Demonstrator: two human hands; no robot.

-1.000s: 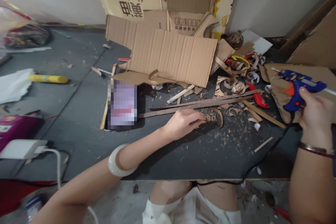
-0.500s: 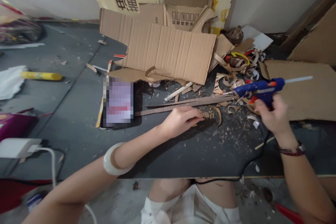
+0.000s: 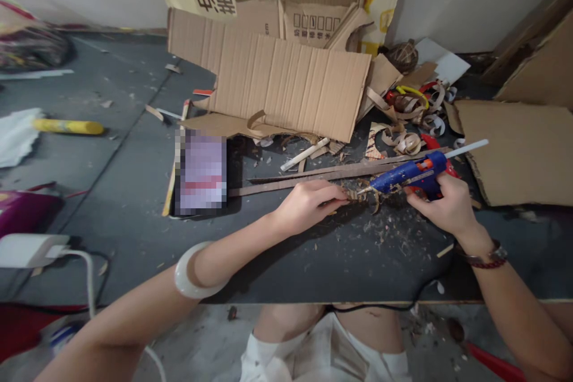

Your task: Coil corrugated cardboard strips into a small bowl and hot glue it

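The left hand (image 3: 307, 206), palm down at the end of a slanting forearm, pinches a small ridged cardboard piece (image 3: 355, 196) between thumb and fingers, at the nozzle of the blue glue gun (image 3: 414, 174); whether nozzle and piece touch cannot be told. The right hand (image 3: 447, 203) is closed around the grip of the glue gun, whose barrel slopes downward to the left; a translucent glue stick (image 3: 468, 148) projects from its rear. Far to the left of the glue gun, a clear plastic bag (image 3: 31, 48) bulges with dark contents, too indistinct to name. Just behind the glue gun lie thin, curled paper strips (image 3: 408, 144); behind it and to the left, a large corrugated sheet (image 3: 295, 83) shows parallel ridges. Long, flat brown strips (image 3: 268, 185) extend leftward from the glue gun across the dark, scrap-strewn tabletop (image 3: 349, 271)
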